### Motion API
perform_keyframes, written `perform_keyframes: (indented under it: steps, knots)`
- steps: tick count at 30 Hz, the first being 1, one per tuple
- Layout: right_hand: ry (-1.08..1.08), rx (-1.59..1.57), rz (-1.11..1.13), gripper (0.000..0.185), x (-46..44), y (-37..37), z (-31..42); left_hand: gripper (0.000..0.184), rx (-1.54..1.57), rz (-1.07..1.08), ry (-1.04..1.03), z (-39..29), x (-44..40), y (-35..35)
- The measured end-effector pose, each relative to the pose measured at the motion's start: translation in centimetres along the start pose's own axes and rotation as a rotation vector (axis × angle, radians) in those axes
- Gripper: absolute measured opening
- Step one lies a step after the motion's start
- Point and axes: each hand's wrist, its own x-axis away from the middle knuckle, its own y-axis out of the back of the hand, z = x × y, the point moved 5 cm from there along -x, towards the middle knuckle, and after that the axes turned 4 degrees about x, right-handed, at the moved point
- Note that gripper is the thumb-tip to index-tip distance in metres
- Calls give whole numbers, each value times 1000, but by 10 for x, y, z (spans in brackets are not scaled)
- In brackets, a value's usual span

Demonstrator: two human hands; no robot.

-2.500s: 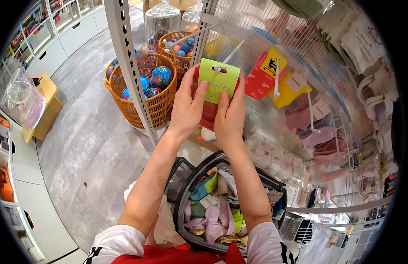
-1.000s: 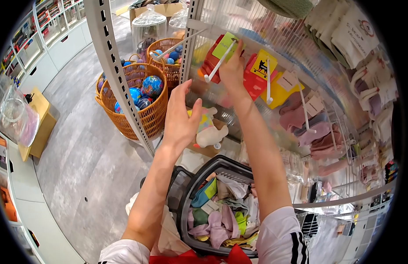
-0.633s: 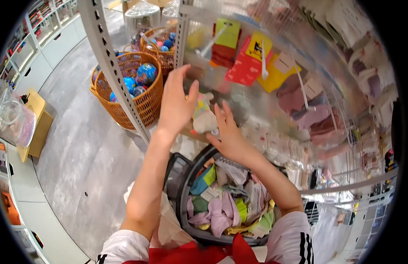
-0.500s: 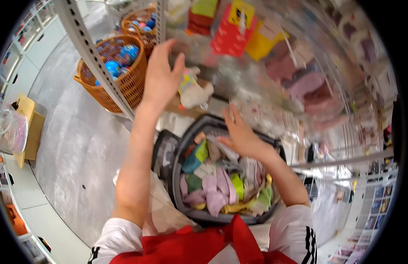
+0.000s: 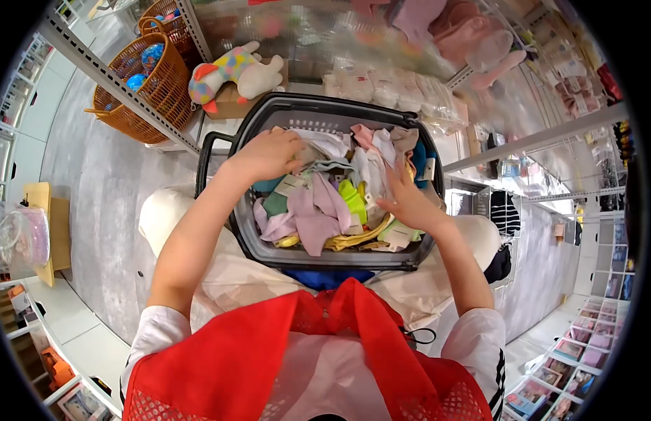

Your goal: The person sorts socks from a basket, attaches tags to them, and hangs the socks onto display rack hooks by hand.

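Observation:
A dark grey plastic basket (image 5: 269, 256) stands between my knees, heaped with socks and small cloth pieces in several colours, some with paper tags. My left hand (image 5: 271, 152) lies over the left part of the heap, fingers loosely bent and touching the cloth beside a white piece (image 5: 318, 142). Resting on the right part is my right hand (image 5: 412, 202), its fingers apart, near a pale grey piece (image 5: 371, 172). A lilac sock (image 5: 318, 210) lies between the hands, close to a bright lime-green piece (image 5: 352, 200). Neither hand visibly grips anything; the left fingertips are partly hidden.
A plush toy (image 5: 234, 74) with coloured patches sits on a low box behind the basket. Wicker baskets (image 5: 139, 84) of blue balls stand at the left, behind a metal shelf post (image 5: 115, 77). Packaged goods (image 5: 395, 91) line the low shelf; a metal rail (image 5: 543, 137) crosses at right.
Both hands have come down onto the cloth in the basket; the left was raised near the hanging goods. The view has tilted down, and the basket appears higher in it.

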Motion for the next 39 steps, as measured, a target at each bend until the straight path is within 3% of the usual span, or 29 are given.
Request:
perform_keyframes:
  steps: [3,6,7,11,14,18,20,26,29,36,39]
  knots:
    - [71,-40,12,66,1,-22,-20,31,-101,258,116,-3,0,-33]
    - [68,-99,20,60,-9,-34,-36,36,-68,304,126,-13,3,-61]
    - [60,-134,40,58,-16,-39,-44,46,-62,341,87,-19,3,-69]
    - [77,-42,125,48,-34,-48,-50,58,60,429,-78,-42,-1,-97]
    - [154,10,102,44,-48,-60,-48,60,-45,493,-132,-53,-10,-107]
    - [158,132,189,41,-55,-59,-40,58,-26,550,-200,-53,-27,-117]
    - [209,202,126,37,-58,-64,-39,54,38,595,-229,-52,-32,-121]
    - [203,74,105,27,-81,-72,-45,30,119,693,-61,-49,-39,-103]
    - [174,76,52,24,-87,-81,-44,21,145,373,-174,-28,-51,-83]
    - [96,-74,119,16,-82,-72,-31,19,191,10,-14,-8,-70,-33]
    - [133,-114,137,19,-78,-74,-30,18,347,-140,118,-11,-70,-19]
